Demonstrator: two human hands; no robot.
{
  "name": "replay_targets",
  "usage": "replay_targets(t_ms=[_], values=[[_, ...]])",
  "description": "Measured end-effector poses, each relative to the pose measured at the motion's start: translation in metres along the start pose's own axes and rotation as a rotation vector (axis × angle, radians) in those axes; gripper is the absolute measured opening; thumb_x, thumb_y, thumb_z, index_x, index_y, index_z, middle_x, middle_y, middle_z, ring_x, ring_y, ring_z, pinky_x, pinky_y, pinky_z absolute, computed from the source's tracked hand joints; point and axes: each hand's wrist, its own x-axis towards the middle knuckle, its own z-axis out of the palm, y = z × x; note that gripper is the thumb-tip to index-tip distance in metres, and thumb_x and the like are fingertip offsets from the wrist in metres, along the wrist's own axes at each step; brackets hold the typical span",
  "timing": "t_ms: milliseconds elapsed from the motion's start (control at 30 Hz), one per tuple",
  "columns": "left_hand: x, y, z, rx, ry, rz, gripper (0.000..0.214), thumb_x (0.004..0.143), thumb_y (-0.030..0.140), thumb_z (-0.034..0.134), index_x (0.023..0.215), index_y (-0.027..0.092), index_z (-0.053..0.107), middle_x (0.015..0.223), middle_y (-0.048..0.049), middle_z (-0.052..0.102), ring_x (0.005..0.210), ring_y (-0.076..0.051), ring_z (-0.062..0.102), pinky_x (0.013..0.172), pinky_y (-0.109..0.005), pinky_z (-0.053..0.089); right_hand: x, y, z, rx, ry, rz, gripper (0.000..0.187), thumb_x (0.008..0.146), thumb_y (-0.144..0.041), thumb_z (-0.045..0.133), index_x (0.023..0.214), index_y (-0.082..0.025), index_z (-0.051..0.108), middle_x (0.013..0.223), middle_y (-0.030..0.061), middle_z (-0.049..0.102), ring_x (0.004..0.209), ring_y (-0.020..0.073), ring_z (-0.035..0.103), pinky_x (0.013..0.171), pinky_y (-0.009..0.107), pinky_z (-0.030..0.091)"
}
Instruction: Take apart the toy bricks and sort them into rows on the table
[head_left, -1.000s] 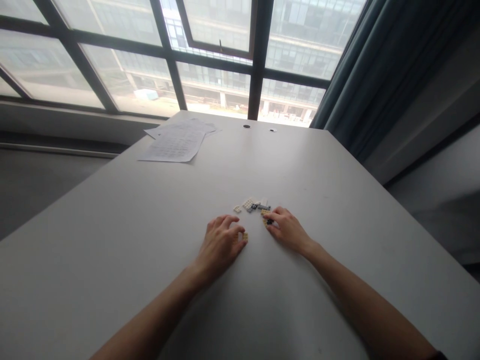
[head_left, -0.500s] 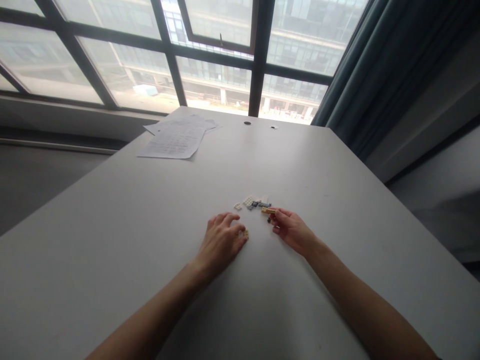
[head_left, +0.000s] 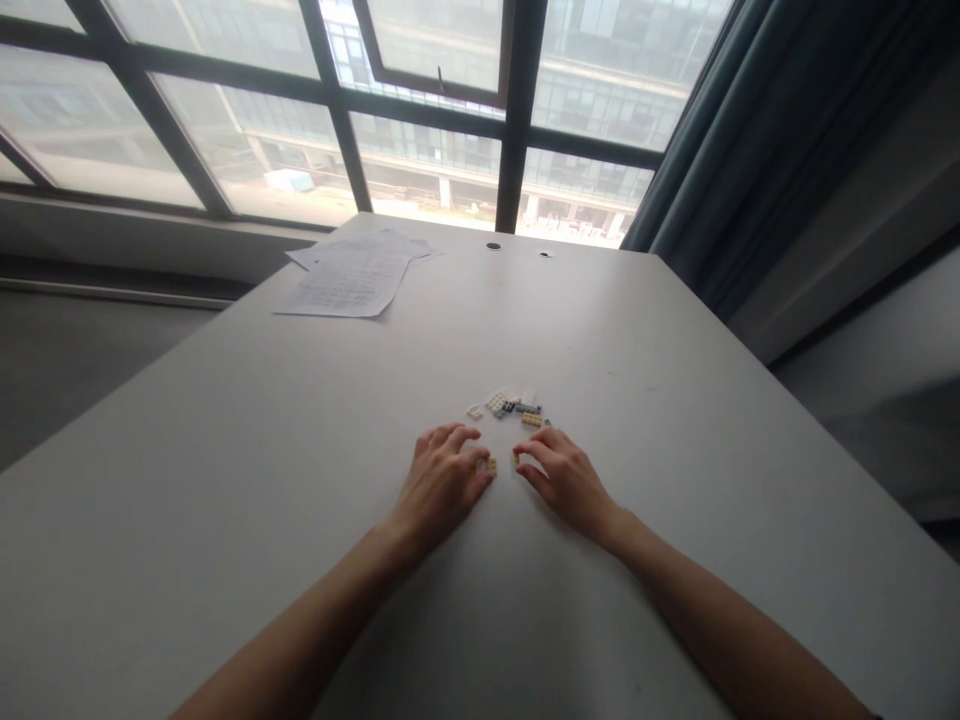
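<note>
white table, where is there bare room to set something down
Bare: the white table left of the left hand, nearer than the papers; right of the right hand, to the edge; and between the small bricks and the far round holes. Crowded: just beyond the hands, among those bricks; the gap between the hands is narrow.

Worn on the head, close above the near end of the counter (head_left: 637, 340). Facing forward and down along it, past small building bricks (head_left: 496, 402) just below mid-frame, to the far edge and the window (head_left: 516, 110) beyond. Wide enough to take in both far corners.
</note>
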Motion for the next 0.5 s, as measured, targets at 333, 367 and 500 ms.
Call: replay_targets(t_ms=[333, 367, 500], values=[[-0.001, -0.001, 0.002, -0.004, -0.009, 0.015, 0.014, 0.084, 0.027, 0.058, 0.09, 0.024, 0.069, 0.116, -0.0078, 0.06, 0.116, -0.029, 0.046, 0.098, -0.049, 0.033, 0.006, -0.008, 0.014, -0.202, -0.096, -0.017, 0.016, 0.085, -0.021, 0.059, 0.1, -0.02, 0.065, 0.096, 0.0052, 0.057, 0.093, 0.0191, 0.052, 0.086, 0.032, 0.043], [-0.001, -0.002, 0.002, -0.007, -0.008, 0.014, 0.013, 0.083, 0.027, 0.058, 0.089, 0.024, 0.069, 0.116, -0.0078, 0.06, 0.116, -0.029, 0.046, 0.098, -0.049, 0.033, 0.006, -0.008, 0.015, -0.198, -0.098, -0.016, 0.016, 0.085, -0.022, 0.059, 0.1, -0.02, 0.065, 0.096, 0.0052, 0.057, 0.093, 0.0191, 0.052, 0.087, 0.032, 0.043], [-0.002, -0.002, 0.003, -0.009, -0.009, 0.015, 0.013, 0.083, 0.027, 0.059, 0.09, 0.024, 0.069, 0.116, -0.0078, 0.061, 0.116, -0.029, 0.046, 0.098, -0.049, 0.032, 0.007, -0.008, 0.017, -0.184, -0.097, -0.025, 0.018, 0.085, -0.022, 0.06, 0.102, -0.02, 0.065, 0.097, 0.0056, 0.057, 0.094, 0.0191, 0.052, 0.089, 0.032, 0.042]])
